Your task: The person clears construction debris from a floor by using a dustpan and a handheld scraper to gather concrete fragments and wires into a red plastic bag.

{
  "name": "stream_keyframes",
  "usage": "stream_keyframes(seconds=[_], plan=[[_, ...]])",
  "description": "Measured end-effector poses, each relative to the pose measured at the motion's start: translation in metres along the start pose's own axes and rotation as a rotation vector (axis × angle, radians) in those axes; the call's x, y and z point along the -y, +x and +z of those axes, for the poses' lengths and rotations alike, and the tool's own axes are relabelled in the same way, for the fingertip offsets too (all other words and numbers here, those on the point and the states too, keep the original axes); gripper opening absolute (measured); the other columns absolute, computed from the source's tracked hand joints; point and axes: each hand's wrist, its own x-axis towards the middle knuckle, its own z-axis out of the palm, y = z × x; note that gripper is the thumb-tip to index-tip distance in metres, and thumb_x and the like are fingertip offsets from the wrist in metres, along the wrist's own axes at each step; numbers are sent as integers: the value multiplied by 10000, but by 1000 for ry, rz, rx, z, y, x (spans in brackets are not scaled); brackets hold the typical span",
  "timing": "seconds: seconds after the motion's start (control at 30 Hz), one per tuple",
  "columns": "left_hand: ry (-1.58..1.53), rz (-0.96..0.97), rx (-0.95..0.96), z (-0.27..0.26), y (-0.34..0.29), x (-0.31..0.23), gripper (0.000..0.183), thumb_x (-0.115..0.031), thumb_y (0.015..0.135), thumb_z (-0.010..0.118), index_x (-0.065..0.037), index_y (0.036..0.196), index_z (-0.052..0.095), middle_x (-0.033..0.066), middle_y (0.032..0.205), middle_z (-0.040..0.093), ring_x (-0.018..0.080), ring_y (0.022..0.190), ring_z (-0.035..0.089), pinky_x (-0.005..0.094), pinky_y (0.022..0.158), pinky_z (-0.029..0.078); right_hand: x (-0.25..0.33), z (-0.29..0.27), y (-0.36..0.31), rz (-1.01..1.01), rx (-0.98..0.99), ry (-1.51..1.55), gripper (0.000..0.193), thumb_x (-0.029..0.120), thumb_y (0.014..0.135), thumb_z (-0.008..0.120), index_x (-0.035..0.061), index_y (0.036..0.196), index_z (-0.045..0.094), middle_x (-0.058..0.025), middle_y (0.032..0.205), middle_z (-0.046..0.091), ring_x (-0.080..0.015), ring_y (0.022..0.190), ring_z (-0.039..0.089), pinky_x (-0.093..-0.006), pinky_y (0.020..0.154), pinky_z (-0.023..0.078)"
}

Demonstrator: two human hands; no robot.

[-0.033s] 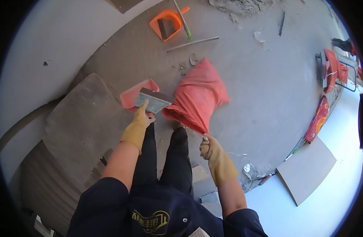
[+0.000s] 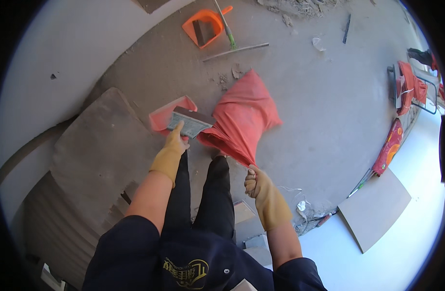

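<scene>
Flr: bag in R grip

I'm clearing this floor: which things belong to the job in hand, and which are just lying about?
In use, it seems:
red sack, mouth edge in the right hand
grey brush, in the left hand
pink dustpan, behind the brush

Apparently just lying about:
orange dustpan
wide floor tool
flat board

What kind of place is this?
Maybe a building site or a room being fixed up: there's rubble on the bare, grey floor, an orange dustpan, and a big red sack in the right hand.
</scene>
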Motion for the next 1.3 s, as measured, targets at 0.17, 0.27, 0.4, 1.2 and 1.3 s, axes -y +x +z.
stream_keyframes(seconds=[0.17, 0.27, 0.4, 1.2, 1.3], plan=[[458, 431, 37, 30, 76, 54, 636, -508, 857, 664, -74, 1309, 561, 121, 1192, 634, 271, 1060, 596, 386, 1000, 431, -8, -5, -5, -113, -155, -155, 455, 441, 930, 619, 176, 640, 390, 51, 503, 337, -73, 378, 247, -221, 362, 168], [863, 600, -112, 33, 121, 66, 875, -674, 838, 594, 46, 1331, 542, 219, 1313, 593, 317, 1220, 554, 400, 1040, 395, -6, -13, -15, -117, -143, -282, 442, 443, 926, 637, 175, 652, 416, 45, 528, 367, -77, 400, 284, -234, 369, 178], [1037, 452, -320, 26, 186, 93, 974, -732, 827, 535, 65, 1383, 477, 278, 1391, 513, 387, 1332, 464, 428, 1090, 354, -7, 8, -32, -181, -221, -396, 394, 473, 925, 642, 167, 728, 491, 49, 557, 404, -71, 418, 298, -232, 387, 203], [345, 138, 236, 97, 37, 46, 642, -264, 818, 699, -92, 1394, 472, 148, 1309, 578, 367, 1185, 580, 572, 986, 503, -50, -109, -44, -368, 92, -228, 431, 554, 945, 564, 191, 732, 473, 71, 553, 368, -51, 416, 265, -235, 394, 170], [524, 182, 278, 154, -72, 63, 588, -266, 829, 665, -105, 1368, 495, 146, 1265, 607, 363, 1138, 615, 582, 947, 524, -62, -121, -95, -497, 142, -168, 444, 556, 944, 562, 193, 708, 463, 81, 544, 357, -50, 416, 257, -240, 397, 169]])
